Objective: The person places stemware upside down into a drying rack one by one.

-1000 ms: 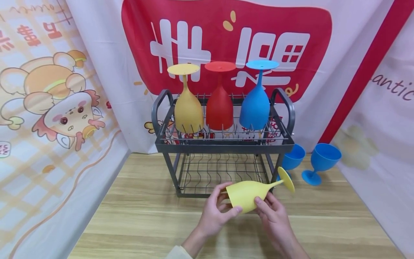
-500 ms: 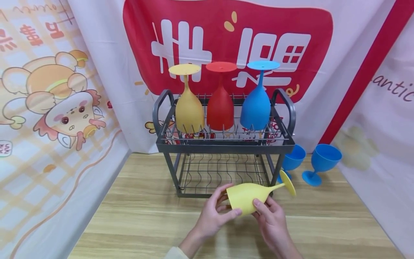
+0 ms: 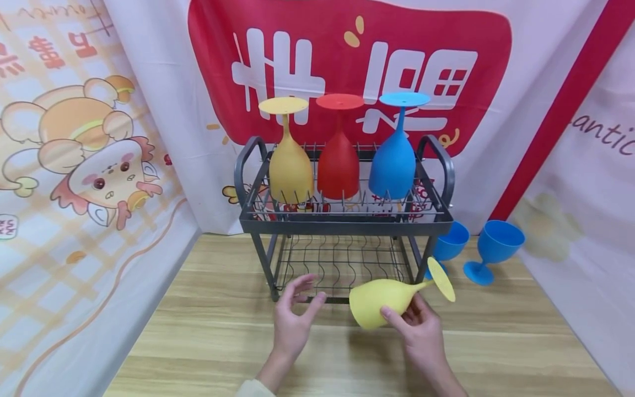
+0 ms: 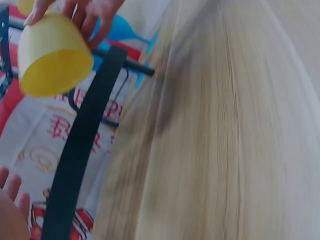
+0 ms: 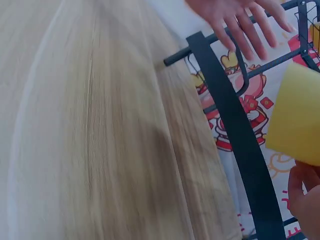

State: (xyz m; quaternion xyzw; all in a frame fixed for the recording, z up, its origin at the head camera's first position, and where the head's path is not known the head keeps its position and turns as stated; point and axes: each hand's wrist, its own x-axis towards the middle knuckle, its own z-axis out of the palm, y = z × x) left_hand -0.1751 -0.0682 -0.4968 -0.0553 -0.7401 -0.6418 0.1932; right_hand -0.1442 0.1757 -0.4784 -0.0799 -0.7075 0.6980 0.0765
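A yellow plastic goblet point(image 3: 382, 300) lies tilted nearly sideways in my right hand point(image 3: 421, 333), its foot pointing up to the right and its rim to the left. The thumb presses the near side of the bowl while the fingers curl underneath. My left hand point(image 3: 292, 322) is off the goblet, to its left, fingers spread and holding nothing. From the left wrist view, the open mouth of the yellow goblet point(image 4: 57, 72) shows, with the right hand point(image 4: 95, 15) behind it. In the right wrist view the left hand point(image 5: 240, 20) hangs near the rack's lower bar.
A dark two-tier dish rack point(image 3: 347, 226) stands ahead. Upside down on its top tier are a yellow goblet point(image 3: 290, 171), a red goblet point(image 3: 338, 165) and a blue goblet point(image 3: 393, 165). Two more blue goblets stand upright right of it, one point(image 3: 498, 242) farther right. Printed cloth surrounds the table.
My left hand has let go of the yellow goblet's rim and moved left. The right hand still holds the goblet in nearly the same place.
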